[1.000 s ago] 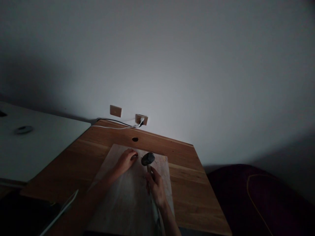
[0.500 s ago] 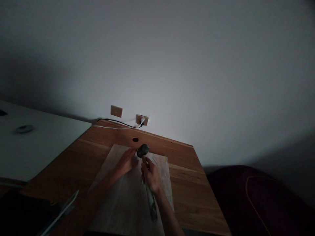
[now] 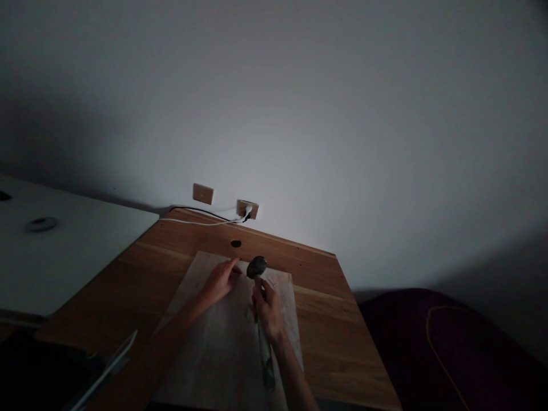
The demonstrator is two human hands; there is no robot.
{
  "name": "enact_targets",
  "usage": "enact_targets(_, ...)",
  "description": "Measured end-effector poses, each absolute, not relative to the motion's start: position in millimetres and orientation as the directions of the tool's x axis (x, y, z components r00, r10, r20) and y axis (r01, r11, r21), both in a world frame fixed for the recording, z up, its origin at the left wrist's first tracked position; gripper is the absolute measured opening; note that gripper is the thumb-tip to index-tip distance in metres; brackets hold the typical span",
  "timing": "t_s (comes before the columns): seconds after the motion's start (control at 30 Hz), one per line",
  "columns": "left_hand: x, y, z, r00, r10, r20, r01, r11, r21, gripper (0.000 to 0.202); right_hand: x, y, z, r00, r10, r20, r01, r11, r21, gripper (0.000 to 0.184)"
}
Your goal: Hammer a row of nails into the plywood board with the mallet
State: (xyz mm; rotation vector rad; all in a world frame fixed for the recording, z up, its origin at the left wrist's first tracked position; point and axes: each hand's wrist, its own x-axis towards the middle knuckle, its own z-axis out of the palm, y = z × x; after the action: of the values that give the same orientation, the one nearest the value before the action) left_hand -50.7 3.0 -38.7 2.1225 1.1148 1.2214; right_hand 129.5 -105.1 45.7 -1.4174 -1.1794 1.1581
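I see my right hand point(image 3: 268, 311) wrapped around the handle of a hammer point(image 3: 259, 285), whose dark head hangs just above the far edge of the pale board point(image 3: 222, 348) lying on the wooden desk point(image 3: 329, 331). My left hand point(image 3: 218, 282) rests on that board just left of the hammer head, fingertips pinched together; the dim light hides whatever they may hold. A wall socket point(image 3: 245, 208) with a plugged-in cable sits beyond the board.

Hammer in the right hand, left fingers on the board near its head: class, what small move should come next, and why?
Probably a short, light tap straight down. The right hand grips the hammer with its head raised just above the board, and the left hand has its fingertips pinched on the board right beside the head, so a hard swing would risk those fingers. What they pinch is too dark to tell.
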Motion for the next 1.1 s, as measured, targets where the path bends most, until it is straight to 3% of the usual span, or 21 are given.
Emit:
enact_targets(0.13,-50.2,2.3,-38.5,0.251,0.783,0.57,0.434,-0.617,0.656,0.07,126.2,-102.9,51.6,0.065,0.995,-0.078,0.097,-0.084,-0.992,0.068)
enact_targets(0.3,-47.8,1.8,-34.5,0.224,0.779,0.585,0.427,-0.618,0.66,0.054,116.9,-95.0,47.5,-0.025,0.993,-0.114,0.162,-0.109,-0.981,0.062)
enact_targets(0.53,-47.8,4.5,-30.3,0.224,0.832,0.507,0.464,-0.549,0.695,0.049,121.5,-99.5,38.1,0.104,0.991,-0.079,0.06,-0.086,-0.994,0.062)
enact_targets(0.67,-50.0,6.6,-33.2,0.243,0.839,0.487,0.464,-0.541,0.701,0.049,126.4,-102.5,43.7,0.088,0.992,-0.091,0.083,-0.099,-0.992,0.06)
enact_targets(0.9,-49.6,2.0,-34.4,0.237,0.781,0.578,0.512,-0.606,0.608,0.059,115.8,-95.1,52.1,0.014,0.998,-0.055,0.138,-0.056,-0.989,0.056)
enact_targets(1.1,-50.3,2.0,-31.5,0.245,0.812,0.53,0.48,-0.577,0.661,0.052,109.0,-94.5,37.8,0.047,0.994,-0.099,0.104,-0.103,-0.989,0.056)
